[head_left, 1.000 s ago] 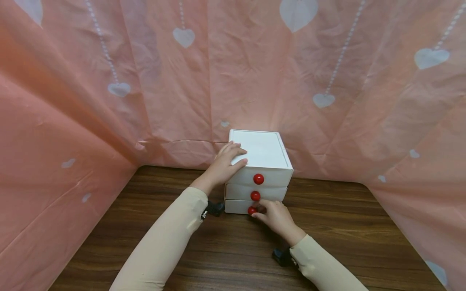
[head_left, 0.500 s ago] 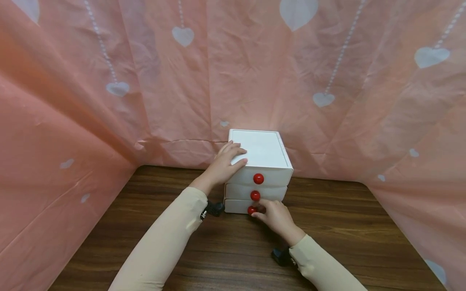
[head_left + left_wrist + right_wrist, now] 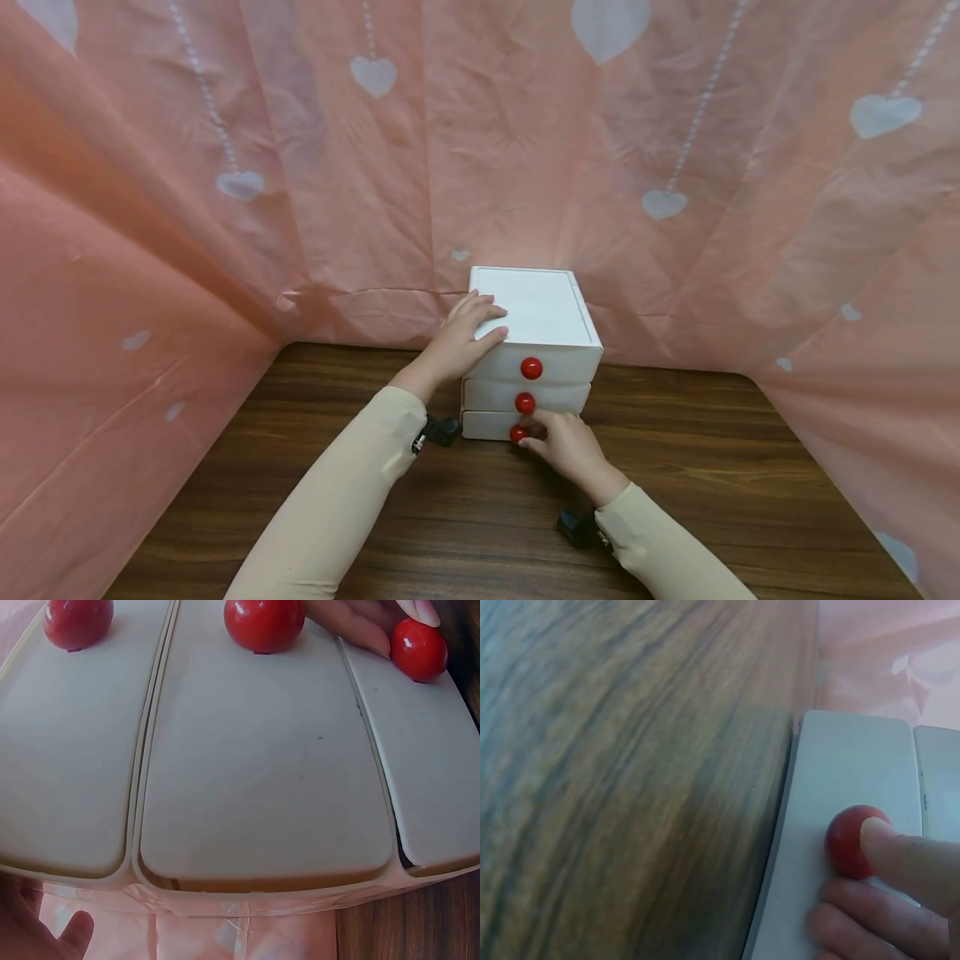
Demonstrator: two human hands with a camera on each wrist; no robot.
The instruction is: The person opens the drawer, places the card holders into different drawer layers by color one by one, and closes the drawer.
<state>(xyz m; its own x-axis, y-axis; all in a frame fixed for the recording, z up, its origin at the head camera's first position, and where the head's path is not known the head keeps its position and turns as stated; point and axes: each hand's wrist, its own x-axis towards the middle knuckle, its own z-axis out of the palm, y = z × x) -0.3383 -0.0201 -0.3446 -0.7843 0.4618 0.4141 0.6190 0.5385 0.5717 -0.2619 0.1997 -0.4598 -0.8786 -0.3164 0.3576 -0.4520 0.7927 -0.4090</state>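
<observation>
A small white drawer unit [image 3: 536, 308] stands at the back of the table with three drawers stacked. Each drawer front carries a round red knob. My left hand [image 3: 453, 342] rests on the unit's top left edge, fingers spread over the top. My right hand [image 3: 573, 450] pinches the bottom knob [image 3: 849, 841] between thumb and finger. In the left wrist view, a narrow dark gap shows at the end of the bottom drawer front [image 3: 427, 765]. Above it, the middle knob [image 3: 525, 402] and top knob [image 3: 531, 368] are untouched. The insides of the drawers are hidden.
The dark wood-grain table [image 3: 450, 517] extends on both sides and in front of the unit. A pink curtain [image 3: 360, 183] with white hearts hangs close behind the unit and along both sides. Black wrist devices [image 3: 442, 431] sit under both sleeves.
</observation>
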